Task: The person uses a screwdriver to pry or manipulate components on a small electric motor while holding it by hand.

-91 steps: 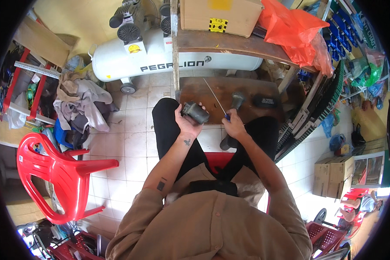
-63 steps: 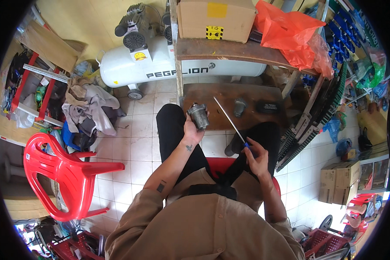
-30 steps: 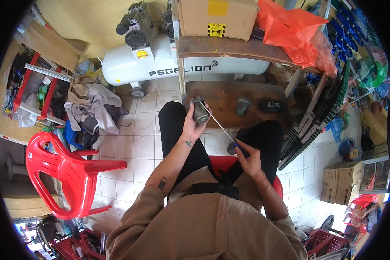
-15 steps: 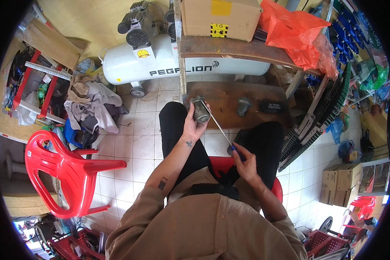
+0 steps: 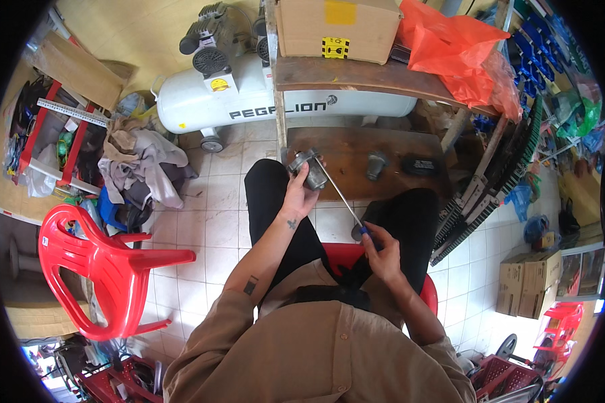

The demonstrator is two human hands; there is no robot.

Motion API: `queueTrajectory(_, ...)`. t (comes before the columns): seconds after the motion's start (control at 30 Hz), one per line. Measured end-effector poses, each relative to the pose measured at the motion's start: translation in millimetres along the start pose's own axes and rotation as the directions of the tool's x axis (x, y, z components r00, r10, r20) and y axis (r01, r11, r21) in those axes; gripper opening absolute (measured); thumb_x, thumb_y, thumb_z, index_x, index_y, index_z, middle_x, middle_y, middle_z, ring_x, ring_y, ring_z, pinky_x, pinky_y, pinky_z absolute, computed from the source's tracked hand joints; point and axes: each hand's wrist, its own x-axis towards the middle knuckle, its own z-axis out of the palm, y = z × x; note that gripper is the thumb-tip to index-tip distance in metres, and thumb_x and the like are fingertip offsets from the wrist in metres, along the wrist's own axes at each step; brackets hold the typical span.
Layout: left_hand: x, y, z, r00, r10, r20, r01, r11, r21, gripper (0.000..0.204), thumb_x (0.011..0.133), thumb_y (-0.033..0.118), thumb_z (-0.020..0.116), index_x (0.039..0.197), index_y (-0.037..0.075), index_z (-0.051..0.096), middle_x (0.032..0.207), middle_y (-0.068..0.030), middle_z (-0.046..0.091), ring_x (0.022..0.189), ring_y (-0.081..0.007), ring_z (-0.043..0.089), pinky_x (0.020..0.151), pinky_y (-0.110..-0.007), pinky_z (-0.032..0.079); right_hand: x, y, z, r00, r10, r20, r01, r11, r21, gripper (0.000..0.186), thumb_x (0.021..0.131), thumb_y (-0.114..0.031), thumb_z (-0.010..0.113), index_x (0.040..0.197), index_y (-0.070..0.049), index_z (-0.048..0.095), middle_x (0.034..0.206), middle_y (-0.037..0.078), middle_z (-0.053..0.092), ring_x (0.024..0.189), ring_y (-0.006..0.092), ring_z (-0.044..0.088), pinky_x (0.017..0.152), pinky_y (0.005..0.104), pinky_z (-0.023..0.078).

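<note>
My left hand (image 5: pixel 301 191) grips a grey, grimy metal cylindrical part (image 5: pixel 310 173), held tilted between my knees. My right hand (image 5: pixel 380 252) is closed on the blue handle of a long screwdriver (image 5: pixel 348 205), low by my right thigh. Its shaft slants up to the left, with the tip at the upper rim of the held part; whether it sits inside cannot be made out. On the low brown wooden board (image 5: pixel 336 191) beyond lie a second grey metal part (image 5: pixel 376 166) and a flat black object (image 5: pixel 419 165).
A white compressor tank (image 5: pixel 191 107) stands behind a shelf (image 5: pixel 343 77) bearing a cardboard box (image 5: pixel 333 33) and orange plastic bag (image 5: pixel 450 47). A red chair (image 5: pixel 94 269) and crumpled cloth (image 5: pixel 141 161) are left; long dark racks (image 5: pixel 484 195) and cartons (image 5: pixel 528 285) are right.
My right hand has moved down and the screwdriver tip has come leftward onto the held part. Over the last second, my left hand has slightly turned the part.
</note>
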Motion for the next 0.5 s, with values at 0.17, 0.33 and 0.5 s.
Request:
queueTrajectory(0.17,-4.7,0.0,10.6,1.0,0.02,-0.018,-0.018,0.996,0.089,0.048,0.097,0.019,0.068,0.139,0.013,0.046,0.133,-0.0124,0.06,0.128,-0.0272,0.056,0.108,-0.039,0.046,12.1,16.3,-25.8,0.988,0.002,0.154,-0.049,0.951,0.307,0.041,0.098,-0.01,0.058,0.137,-0.001,0.051,0.096,0.014,0.071,0.077,0.0162,0.066,0.066,0.029,0.051)
queueTrajectory(0.33,-6.1,-0.5,12.3,0.998,0.041,-0.04,-0.037,0.994,0.106,0.05,0.096,0.012,0.068,0.14,0.013,0.043,0.134,-0.0169,0.058,0.132,-0.0322,0.054,0.11,-0.042,0.046,22.5,8.6,-48.7,0.981,0.052,0.188,-0.145,0.836,0.529,0.045,0.098,-0.006,0.056,0.141,-0.003,0.043,0.102,0.016,0.069,0.079,0.0154,0.065,0.059,0.0246,0.047)
queueTrajectory(0.5,-5.0,-4.9,11.3,0.999,0.05,0.022,-0.052,0.993,0.106,0.048,0.096,0.012,0.068,0.137,0.012,0.045,0.134,-0.0181,0.057,0.129,-0.0352,0.056,0.109,-0.045,0.048,29.6,9.8,-49.4,0.981,0.165,0.105,-0.193,0.748,0.635,0.038,0.1,-0.011,0.055,0.136,0.001,0.049,0.098,0.02,0.07,0.072,0.0175,0.067,0.049,0.0233,0.042)
